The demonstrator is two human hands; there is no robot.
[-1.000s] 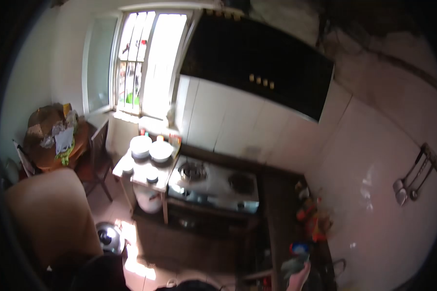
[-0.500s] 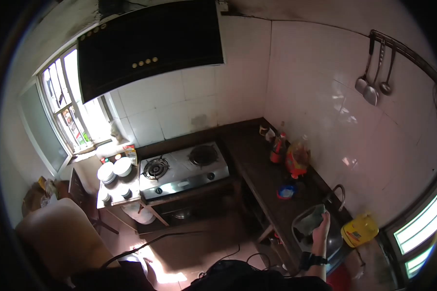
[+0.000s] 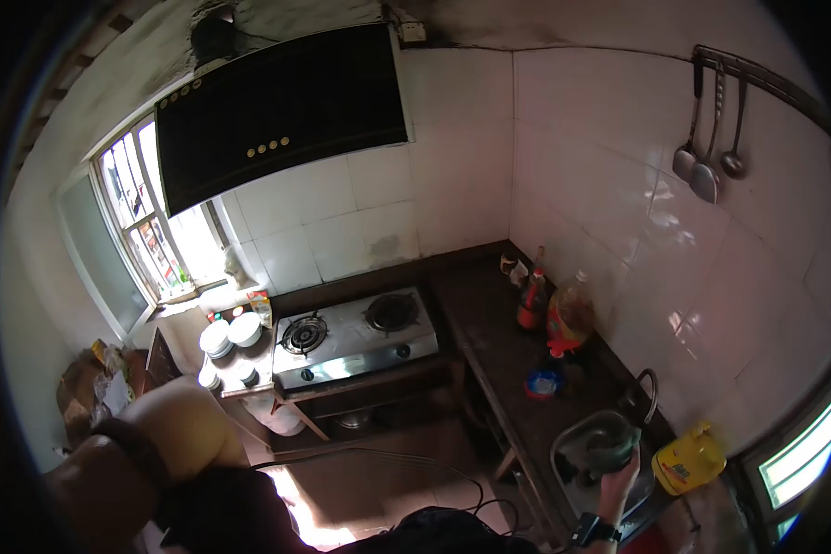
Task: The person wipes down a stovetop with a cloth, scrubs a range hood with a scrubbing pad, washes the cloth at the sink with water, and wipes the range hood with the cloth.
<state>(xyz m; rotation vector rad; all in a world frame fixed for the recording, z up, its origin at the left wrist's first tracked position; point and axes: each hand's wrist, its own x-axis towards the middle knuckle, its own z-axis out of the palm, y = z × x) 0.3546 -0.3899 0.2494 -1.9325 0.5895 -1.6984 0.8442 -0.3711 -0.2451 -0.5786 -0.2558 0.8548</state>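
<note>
My right hand (image 3: pixel 621 475), with a black watch (image 3: pixel 594 531) on the wrist, reaches over the metal sink (image 3: pixel 563 441) at lower right. Its fingers are closed on a grey-green, cloth-like thing (image 3: pixel 609 454), whose exact kind is hard to make out in the shade. A curved tap (image 3: pixel 654 397) stands behind the sink. To the right of the hand is a yellow jug (image 3: pixel 690 460). A bare bent limb (image 3: pixel 189 420), seemingly my left arm, fills the lower left; my left hand does not show.
A blue-rimmed container (image 3: pixel 543 384), a red-capped oil bottle (image 3: pixel 571 314) and a dark sauce bottle (image 3: pixel 532 300) stand on the dark counter (image 3: pixel 480 314). Farther left are a two-burner stove (image 3: pixel 351 342) and white bowls (image 3: pixel 245 329). Utensils (image 3: pixel 704 180) hang on the right wall.
The camera view has shifted. My right hand has moved lower in the sink with the cloth-like thing, which is now bunched closer to the fingers. The limb at left has shifted to the right.
</note>
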